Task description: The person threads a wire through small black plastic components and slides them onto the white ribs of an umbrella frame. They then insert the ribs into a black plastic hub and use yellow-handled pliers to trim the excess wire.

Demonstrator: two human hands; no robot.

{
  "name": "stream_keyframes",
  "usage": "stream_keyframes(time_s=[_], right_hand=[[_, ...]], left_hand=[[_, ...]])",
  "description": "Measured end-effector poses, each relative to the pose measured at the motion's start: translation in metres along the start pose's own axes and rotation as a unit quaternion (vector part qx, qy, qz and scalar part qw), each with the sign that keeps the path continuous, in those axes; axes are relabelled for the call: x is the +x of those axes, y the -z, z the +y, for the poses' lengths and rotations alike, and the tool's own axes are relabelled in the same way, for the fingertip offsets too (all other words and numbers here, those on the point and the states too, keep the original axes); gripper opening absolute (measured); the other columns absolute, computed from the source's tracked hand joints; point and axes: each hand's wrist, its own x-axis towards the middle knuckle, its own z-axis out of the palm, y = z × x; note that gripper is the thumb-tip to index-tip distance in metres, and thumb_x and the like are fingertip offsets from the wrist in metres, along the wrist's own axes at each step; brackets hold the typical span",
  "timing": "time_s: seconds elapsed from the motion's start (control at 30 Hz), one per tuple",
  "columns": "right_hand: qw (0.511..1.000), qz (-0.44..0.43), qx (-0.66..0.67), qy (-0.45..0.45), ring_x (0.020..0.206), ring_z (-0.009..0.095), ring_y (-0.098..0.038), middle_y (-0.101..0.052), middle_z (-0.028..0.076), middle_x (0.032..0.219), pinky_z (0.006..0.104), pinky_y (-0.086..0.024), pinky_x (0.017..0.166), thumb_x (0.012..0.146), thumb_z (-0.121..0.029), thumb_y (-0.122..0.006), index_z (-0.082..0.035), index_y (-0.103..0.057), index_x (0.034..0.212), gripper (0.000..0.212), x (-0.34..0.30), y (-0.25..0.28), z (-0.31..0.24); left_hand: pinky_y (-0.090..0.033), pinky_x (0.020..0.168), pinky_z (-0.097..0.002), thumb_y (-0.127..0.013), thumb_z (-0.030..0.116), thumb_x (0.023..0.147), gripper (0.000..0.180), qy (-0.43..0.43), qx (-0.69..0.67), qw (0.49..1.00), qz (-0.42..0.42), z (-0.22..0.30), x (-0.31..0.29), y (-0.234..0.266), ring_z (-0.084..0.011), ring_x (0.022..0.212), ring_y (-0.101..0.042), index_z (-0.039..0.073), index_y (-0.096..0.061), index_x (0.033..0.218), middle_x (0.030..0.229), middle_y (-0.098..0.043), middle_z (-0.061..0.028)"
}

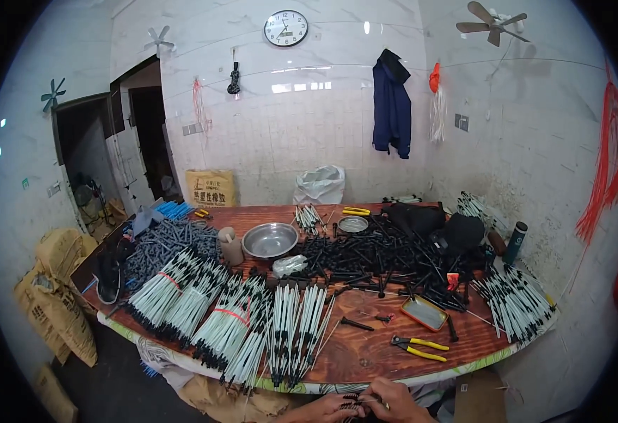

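Observation:
At the table's near edge, low in the picture, my left hand is closed around a small black ribbed piece. My right hand sits against it, fingers pinched on a thin pale rod that runs toward the black piece; its far end is hidden. Just beyond, end-cutting pliers with yellow handles lie on the wooden table. Bundles of white rods with black ends fill the front left. A single black peg lies farther in, near a shallow rectangular tin.
A heap of black pegs covers the middle back, and grey pieces pile up at left. Between them stands a steel bowl. More white rods and a dark bottle occupy the right. Sacks rest on the floor.

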Motion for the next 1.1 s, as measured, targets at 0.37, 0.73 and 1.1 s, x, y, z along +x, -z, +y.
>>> stream_keyframes(time_s=[0.37, 0.73, 1.1], right_hand=[[0.923, 0.002, 0.268, -0.277, 0.068, 0.006, -0.062, -0.067, 0.002, 0.075, 0.0238, -0.050, 0.060, 0.092, -0.009, -0.073, -0.002, -0.067, 0.086, 0.010, -0.007, -0.015, -0.011], [0.931, -0.001, 0.275, -0.238, 0.083, 0.009, -0.066, -0.067, 0.005, 0.088, 0.0265, -0.052, 0.071, 0.096, -0.024, -0.072, 0.001, -0.063, 0.109, 0.029, -0.007, -0.016, -0.003], [0.893, -0.171, 0.361, -0.209, 0.103, 0.017, -0.057, -0.062, 0.009, 0.112, 0.0310, -0.047, 0.092, 0.103, -0.058, -0.047, 0.002, -0.052, 0.136, 0.068, -0.028, -0.041, 0.001]], left_hand=[[-0.050, 0.094, -0.0376, -0.058, 0.017, 0.101, 0.023, -0.147, 0.078, 0.983, 0.081, -0.036, -0.008, -0.013, -0.0267, 0.106, -0.066, 0.003, -0.071, 0.114, 0.117, -0.069, -0.0132], [-0.053, 0.090, -0.0382, -0.060, 0.007, 0.096, 0.015, -0.120, -0.030, 0.976, 0.179, 0.004, -0.024, 0.001, -0.0274, 0.100, -0.068, 0.000, -0.072, 0.101, 0.106, -0.071, -0.0140], [-0.057, 0.089, -0.0396, -0.059, 0.017, 0.102, 0.022, -0.179, -0.373, 0.851, 0.325, 0.001, -0.014, -0.005, -0.0243, 0.098, -0.068, -0.001, -0.062, 0.114, 0.112, -0.067, -0.0139]])
